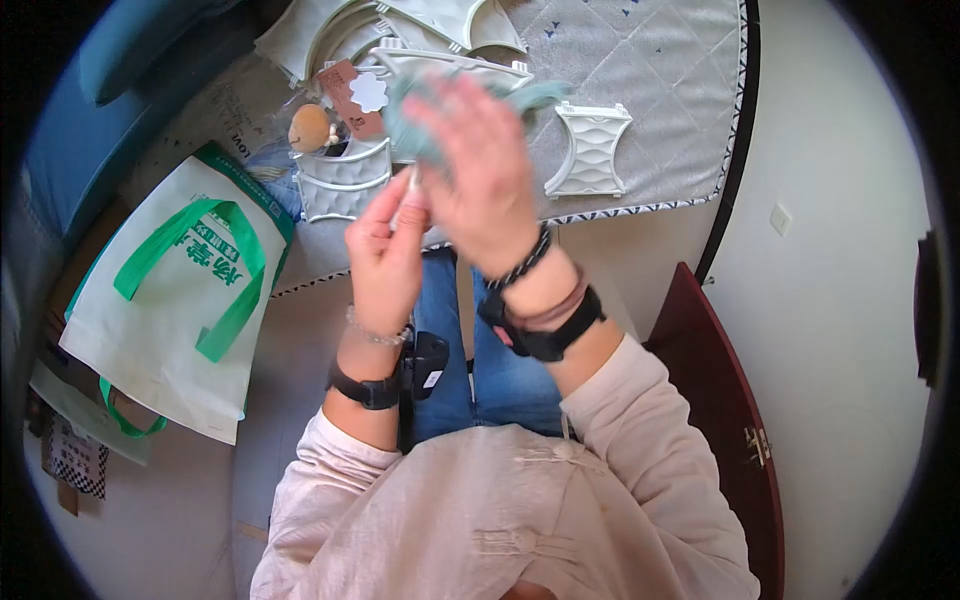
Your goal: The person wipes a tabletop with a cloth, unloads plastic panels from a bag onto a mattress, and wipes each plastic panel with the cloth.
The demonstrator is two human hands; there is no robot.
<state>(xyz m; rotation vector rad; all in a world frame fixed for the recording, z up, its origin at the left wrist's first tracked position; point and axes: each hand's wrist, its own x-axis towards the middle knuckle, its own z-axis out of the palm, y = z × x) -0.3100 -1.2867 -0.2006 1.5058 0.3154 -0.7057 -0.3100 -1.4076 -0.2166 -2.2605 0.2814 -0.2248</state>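
Note:
My left hand [388,235] is closed, thumb and fingers pinching the thin pale end of a fluffy teal duster [545,95]. My right hand [485,165] is in front of the duster's fluff, with its fingers stretched out and blurred by motion. It covers much of the duster, and whether the palm touches the fluff I cannot tell. Just beyond both hands lies a white curved plastic panel [455,66]. A smaller white panel with a wavy face [590,150] rests to the right of my right hand.
White plastic pieces [350,40] are piled at the back of the quilted grey mat [670,110]. Left of my hands are a tan sponge [310,130], a brown card [345,90] and more white panels [345,182]. A white and green bag [165,310] stands at left, a dark red door [720,400] at right.

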